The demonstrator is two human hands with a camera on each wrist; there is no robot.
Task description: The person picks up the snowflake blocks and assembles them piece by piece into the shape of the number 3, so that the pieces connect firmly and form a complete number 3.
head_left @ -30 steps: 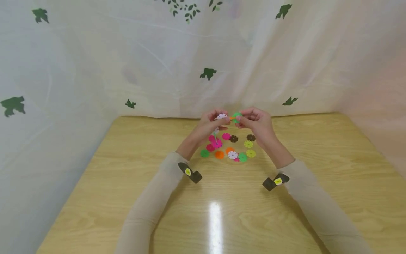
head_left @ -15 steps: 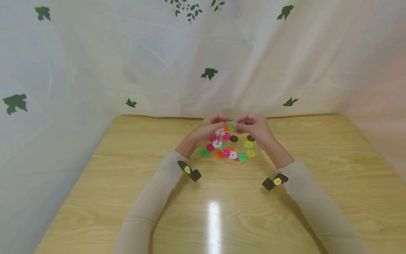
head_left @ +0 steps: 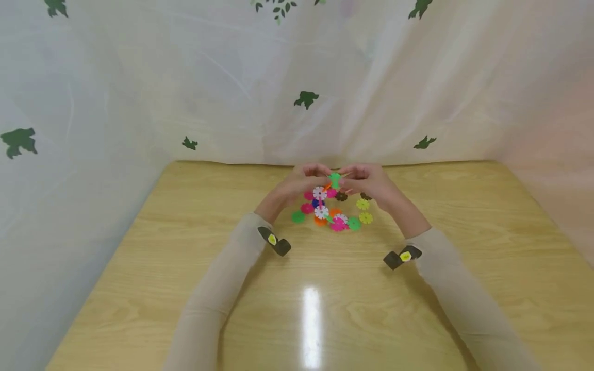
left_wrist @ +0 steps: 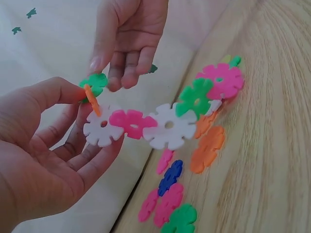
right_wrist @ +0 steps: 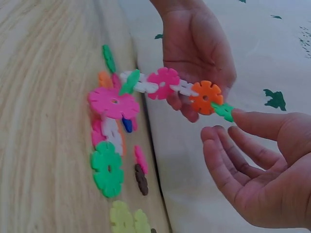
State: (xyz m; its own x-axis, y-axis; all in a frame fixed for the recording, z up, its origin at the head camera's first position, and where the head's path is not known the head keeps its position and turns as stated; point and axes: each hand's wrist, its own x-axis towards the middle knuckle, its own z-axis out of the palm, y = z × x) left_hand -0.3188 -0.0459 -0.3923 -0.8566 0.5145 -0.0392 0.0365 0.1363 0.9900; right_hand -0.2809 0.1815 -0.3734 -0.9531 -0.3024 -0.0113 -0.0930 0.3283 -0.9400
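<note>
A chain of slotted plastic flower discs (left_wrist: 169, 127) hangs over the table, coloured green, orange, white and pink. My left hand (head_left: 299, 181) pinches it near its upper end, by the orange disc (left_wrist: 92, 100) and the green end disc (head_left: 334, 179). My right hand (head_left: 371, 181) is at the other side of that green disc, thumb tip at its edge. Its fingers hang loosely below in the right wrist view, apart from the disc. Lower down, the chain ends in a pink disc (right_wrist: 114, 102) above the loose pieces. The left thumb's contact is partly hidden.
Loose discs lie on the wooden table (head_left: 241, 309) beneath the hands, among them a green disc (head_left: 298, 217), a yellow disc (head_left: 366, 218), a brown disc (head_left: 341, 196) and a blue disc (left_wrist: 170, 177). A pale curtain (head_left: 223, 93) hangs behind the far edge.
The hands have come closer together and the green disc has moved left toward the left hand. The chain's lower end has swung right and nearer the front. The right fingers have loosened.
</note>
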